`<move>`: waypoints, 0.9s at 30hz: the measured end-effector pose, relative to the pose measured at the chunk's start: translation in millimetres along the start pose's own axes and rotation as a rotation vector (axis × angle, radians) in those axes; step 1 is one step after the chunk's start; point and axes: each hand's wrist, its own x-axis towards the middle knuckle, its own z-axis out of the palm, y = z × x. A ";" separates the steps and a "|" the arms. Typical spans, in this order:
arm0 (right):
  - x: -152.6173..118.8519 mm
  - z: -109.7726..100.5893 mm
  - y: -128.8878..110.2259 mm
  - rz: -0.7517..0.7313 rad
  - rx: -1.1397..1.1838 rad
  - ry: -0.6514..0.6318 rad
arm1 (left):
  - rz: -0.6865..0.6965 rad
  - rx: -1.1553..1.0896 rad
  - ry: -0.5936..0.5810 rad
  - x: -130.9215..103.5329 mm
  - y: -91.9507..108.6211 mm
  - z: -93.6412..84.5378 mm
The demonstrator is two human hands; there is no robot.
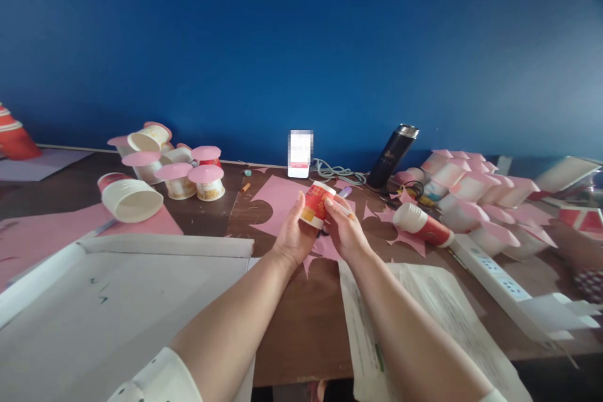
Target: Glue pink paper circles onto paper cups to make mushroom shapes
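The step in hand looks like handling one red paper cup, held up over the middle of the tabletop. The left hand curls its fingers round the cup's left side and base; the right hand closes its fingers on the right side, perhaps pinching a slim tool too, though blur makes that uncertain. The next move probably calls for a light, steady grip, since thin paper dents easily.

Cut pink paper lies beyond the hands, disc-topped cups stand to the left, and a white tray sits nearer. A phone leans near the blue wall, with a black flask tilted to its right.
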 end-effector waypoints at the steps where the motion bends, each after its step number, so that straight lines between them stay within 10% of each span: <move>1: 0.8 -1.2 1.0 -0.005 0.008 -0.014 | 0.025 0.047 -0.009 -0.7 -2.0 0.3; 21: 5.2 -10.8 8.2 -0.132 -0.202 0.105 | 0.065 0.161 0.124 4.0 -6.7 -8.6; 27: -0.6 -9.0 -4.9 -0.487 -0.382 0.267 | 0.065 0.133 0.271 8.9 -7.8 -15.1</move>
